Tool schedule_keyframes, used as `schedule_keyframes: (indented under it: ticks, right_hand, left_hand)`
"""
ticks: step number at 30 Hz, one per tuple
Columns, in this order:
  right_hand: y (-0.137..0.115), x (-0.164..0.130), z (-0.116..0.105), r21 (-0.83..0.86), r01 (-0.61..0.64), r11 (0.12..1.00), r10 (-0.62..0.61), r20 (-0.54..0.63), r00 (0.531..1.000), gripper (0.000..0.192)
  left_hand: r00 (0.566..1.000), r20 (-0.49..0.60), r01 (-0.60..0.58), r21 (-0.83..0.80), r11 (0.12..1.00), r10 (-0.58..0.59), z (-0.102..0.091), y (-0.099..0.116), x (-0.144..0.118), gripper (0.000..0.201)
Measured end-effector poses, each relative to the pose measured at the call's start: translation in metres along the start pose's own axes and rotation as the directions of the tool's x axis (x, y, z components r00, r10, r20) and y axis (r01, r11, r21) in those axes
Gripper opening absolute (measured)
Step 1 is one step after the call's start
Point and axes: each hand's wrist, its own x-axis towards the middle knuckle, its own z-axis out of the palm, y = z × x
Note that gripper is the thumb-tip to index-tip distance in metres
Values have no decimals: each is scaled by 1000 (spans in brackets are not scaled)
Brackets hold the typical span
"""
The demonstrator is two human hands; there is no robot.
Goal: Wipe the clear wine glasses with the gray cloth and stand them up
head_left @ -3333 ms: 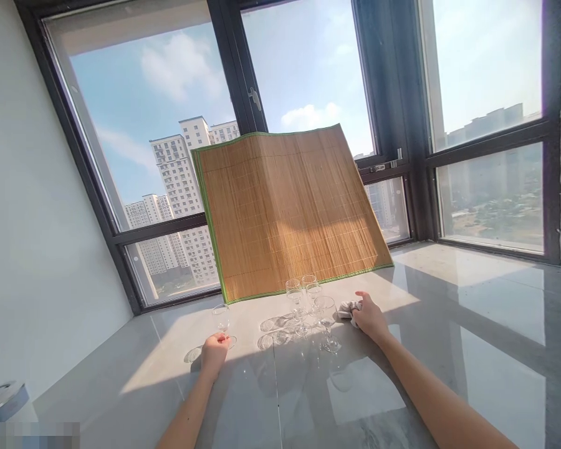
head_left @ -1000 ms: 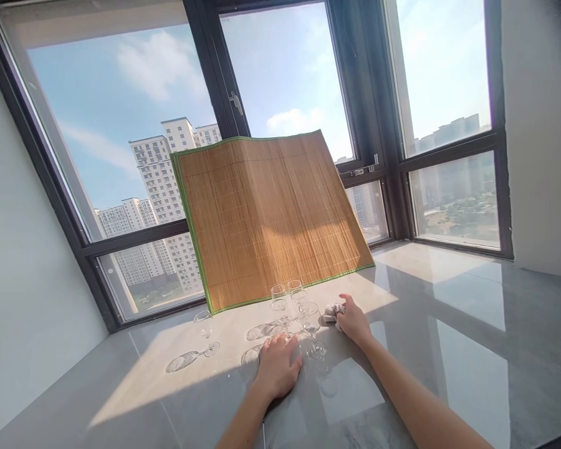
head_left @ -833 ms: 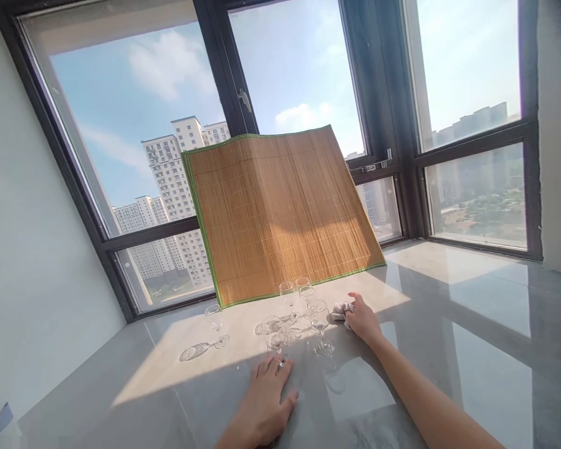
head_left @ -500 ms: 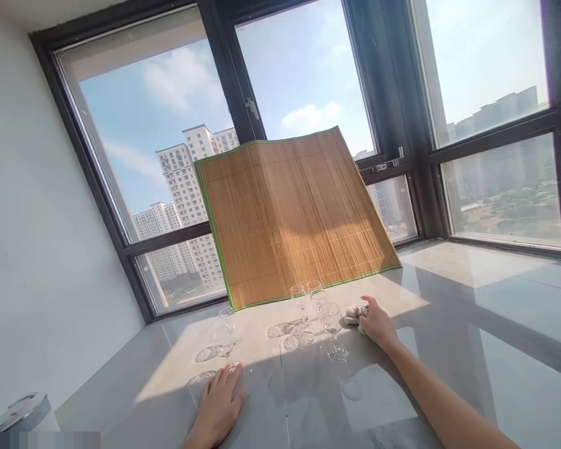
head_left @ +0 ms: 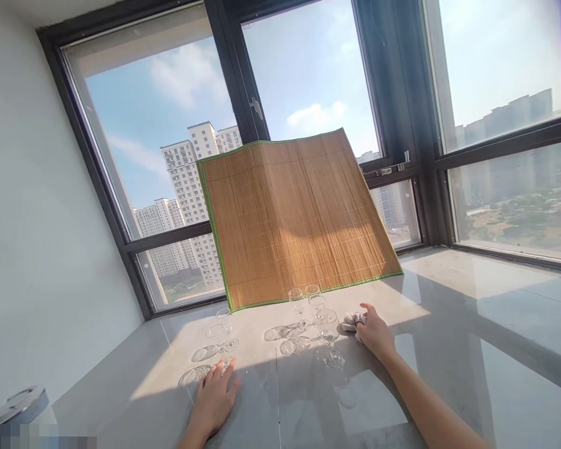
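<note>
My left hand (head_left: 214, 400) lies low on the grey marble counter (head_left: 472, 349), its fingertips on the foot of a clear wine glass (head_left: 214, 334) at the sunlit patch's edge. Just behind it stands another wine glass (head_left: 224, 319). To the right is a group of three wine glasses: two at the back (head_left: 297, 300) (head_left: 314, 298) and a larger one in front (head_left: 330, 327). Right of that group, my right hand (head_left: 376, 333) rests on a crumpled pale cloth (head_left: 352, 321), fingers closed over it.
A bamboo mat (head_left: 299, 218) with a green edge leans against the dark-framed window (head_left: 257, 112) behind the glasses. A round metal object (head_left: 21, 401) sits at the counter's near left. A white wall (head_left: 37, 249) bounds the left side.
My left hand slid one wine glass from the group leftwards and set it near the lone left glass. My right hand stayed on the cloth.
</note>
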Motion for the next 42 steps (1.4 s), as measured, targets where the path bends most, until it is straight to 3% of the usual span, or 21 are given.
schedule_keyframes:
  ticks: [10,14,18,19,21,23,25,27,30,34,38,42]
  right_hand:
    - [-3,-2,-4,19,-12,1000,12,-5,1000,59]
    - [-3,-1,-4,1,1,1000,-1,-17,1000,58]
    - [-1,0,-2,-5,-3,1000,3,-7,1000,56]
    - [0,0,-2,-5,-4,1000,4,-6,1000,56]
    - [-1,0,-1,-7,-9,1000,9,-12,1000,56]
    - [-2,-1,-1,-4,-14,1000,13,-18,1000,56]
    - [-3,-1,-2,11,-18,1000,18,-16,1000,56]
    - [-3,-2,-3,33,-15,999,16,-19,1000,56]
    - [-6,-3,-4,35,-18,999,19,-28,999,56]
    - [-9,-4,-5,10,-24,1000,24,-10,1000,56]
    - [-9,-5,-5,11,-18,1000,18,-4,1000,55]
    - [-7,-3,-5,13,-18,1000,18,3,1000,55]
  left_hand:
    - [998,3,56,-25,998,-56,-6,9,6,59]
    - [991,-84,105,-36,994,-108,-9,8,-1,53]
    - [945,-230,209,-120,971,-232,-16,21,-15,32]
    - [943,-275,154,-140,978,-188,-18,31,-20,29]
    - [950,-312,-85,-198,977,19,-23,58,-32,26]
    - [934,-231,-335,-290,896,274,-25,94,-43,21]
    - [850,-147,-524,-347,778,506,-23,132,-51,24]
    - [791,-87,-588,-382,713,606,-19,165,-54,45]
    - [784,14,-564,-404,720,621,-15,196,-48,67]
    - [782,74,-553,-378,743,619,-15,211,-38,71]
    - [762,28,-600,-346,721,647,-19,222,-36,66]
    - [771,-24,-607,-333,722,637,-24,225,-47,61]
